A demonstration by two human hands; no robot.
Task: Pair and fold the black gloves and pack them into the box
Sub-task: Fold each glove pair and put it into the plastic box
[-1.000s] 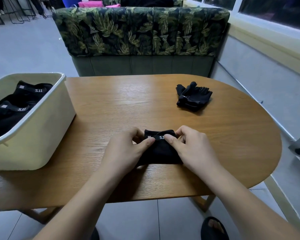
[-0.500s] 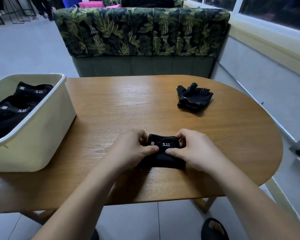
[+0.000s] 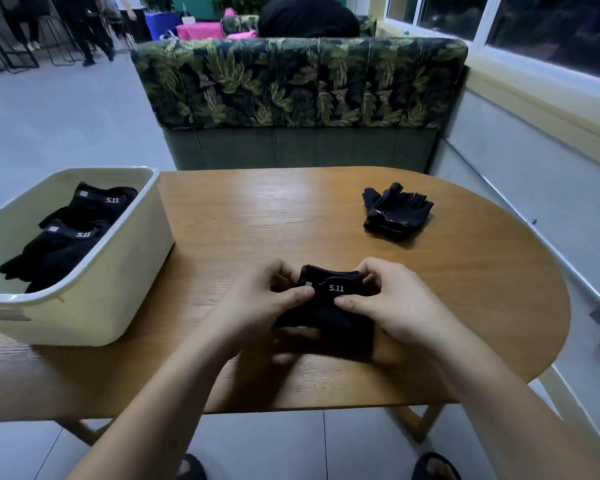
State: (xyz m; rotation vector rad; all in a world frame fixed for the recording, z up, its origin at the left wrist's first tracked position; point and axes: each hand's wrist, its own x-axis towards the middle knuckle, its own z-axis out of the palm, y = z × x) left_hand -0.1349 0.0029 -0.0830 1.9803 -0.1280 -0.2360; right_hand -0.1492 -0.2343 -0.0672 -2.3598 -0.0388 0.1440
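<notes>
Pinches folded black gloves (image 3: 333,306) with left hand (image 3: 257,306) and right hand (image 3: 392,303), both grips closed on the cuff (5.11 label up). Also on the desk (image 3: 257,209): loose gloves (image 3: 395,213), cream box (image 3: 118,271).

Wooden table (image 3: 291,216), oval top, one rounded end, pale sheen on the far part. Cream box (image 3: 118,299) rests on it. Folded gloves (image 3: 343,306) lie right of the box, nearer the front edge. Loose gloves (image 3: 395,213) lie further right of the box, toward the far edge, well apart from it.
</notes>
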